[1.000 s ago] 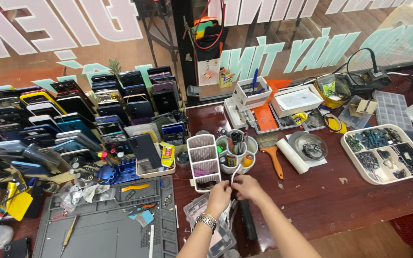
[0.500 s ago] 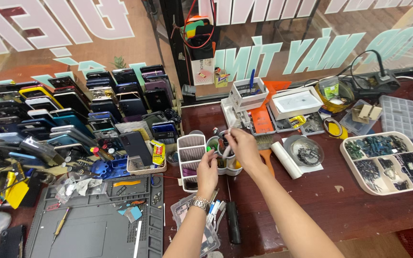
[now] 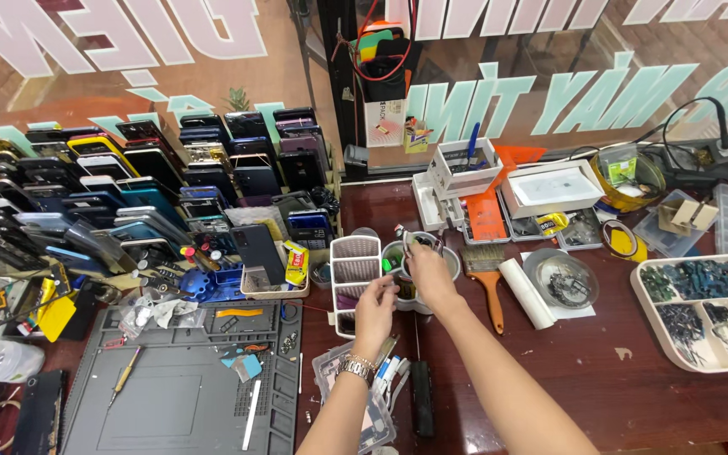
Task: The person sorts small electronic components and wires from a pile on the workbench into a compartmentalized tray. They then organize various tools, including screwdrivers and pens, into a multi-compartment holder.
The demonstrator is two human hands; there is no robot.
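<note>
My right hand (image 3: 433, 275) reaches over a round tool holder (image 3: 398, 256) with several cups, standing mid-table. Its fingers pinch a thin metal tool (image 3: 420, 241) at the holder's top. My left hand (image 3: 375, 308), with a wristwatch (image 3: 355, 367) on the wrist, stretches its fingers to the holder's left rim and holds nothing I can see. A white slotted organiser (image 3: 355, 263) stands just left of the holder, beside my left hand.
Racks of phones (image 3: 128, 194) fill the left. A grey work mat (image 3: 170, 396) lies front left. An orange-handled brush (image 3: 490, 286), paper roll (image 3: 526, 291), round metal dish (image 3: 559, 278) and white parts tray (image 3: 701, 310) lie right. A black tool (image 3: 420, 409) lies between my forearms.
Both hands moved from near my body out to the round holder. The right hand carried the thin tool to the holder's top; the left hand followed to its left rim.
</note>
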